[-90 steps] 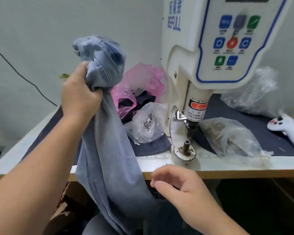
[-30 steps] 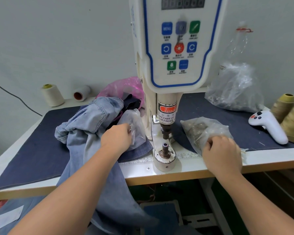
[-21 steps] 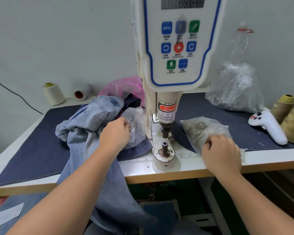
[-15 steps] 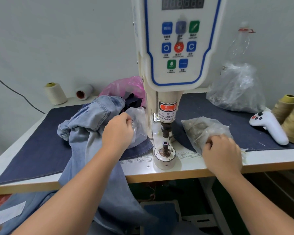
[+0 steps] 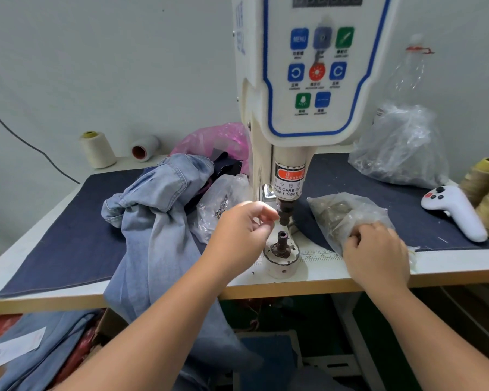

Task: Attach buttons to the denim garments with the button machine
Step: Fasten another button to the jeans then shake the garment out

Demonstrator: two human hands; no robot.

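- Seemingly pinching something tiny, the left hand (image 5: 242,231) has its fingertips drawn together beside the machine's upper punch (image 5: 285,211); what they hold is too small to tell
- right hand (image 5: 376,252) curls its fingers into the clear bag of buttons (image 5: 347,215)
- lower die (image 5: 282,244) stands bare, so loading is probably just beginning
- denim garment (image 5: 158,210) lies heaped left of the button machine (image 5: 308,80), not yet under the punch; no button attached as far as shown

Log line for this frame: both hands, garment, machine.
left hand: fingertips pinched beside upper die, contents unclear | right hand: grips clear button bag | denim garment: draped off table edge | lower die: bare
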